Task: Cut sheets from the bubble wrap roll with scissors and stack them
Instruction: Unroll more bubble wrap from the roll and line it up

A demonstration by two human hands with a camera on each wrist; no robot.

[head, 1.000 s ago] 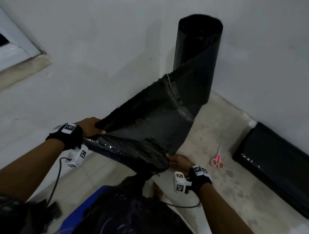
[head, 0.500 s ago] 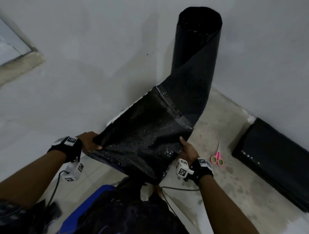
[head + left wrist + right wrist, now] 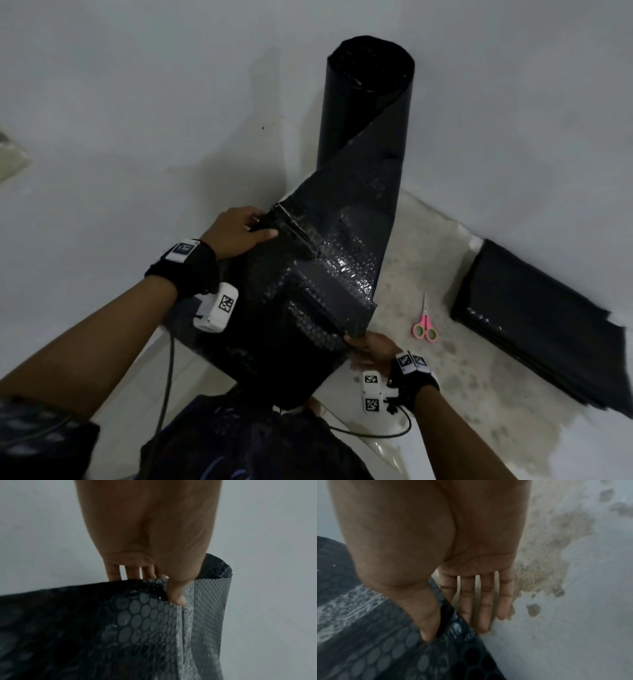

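A tall black bubble wrap roll (image 3: 368, 102) stands upright in the wall corner. Its loose sheet (image 3: 308, 291) runs down from the roll toward my body. My left hand (image 3: 236, 233) pinches the sheet's left edge near a pale seam, thumb (image 3: 176, 596) on top and fingers behind. My right hand (image 3: 371, 346) pinches the sheet's right edge lower down, thumb (image 3: 428, 626) on the bubbled face (image 3: 385, 649), fingers straight behind it. Pink-handled scissors (image 3: 424, 325) lie on the floor to the right of the sheet, untouched.
A stack of black cut sheets (image 3: 537, 322) lies on the floor against the right wall. Grey walls meet behind the roll. The stained concrete floor (image 3: 445, 394) spreads right of my right hand. Cables hang from both wrist cameras.
My left hand has slid up the left edge toward the roll, up to the pale seam. The right hand dropped slightly along the right edge. The pulled-out sheet now hangs longer and flatter.
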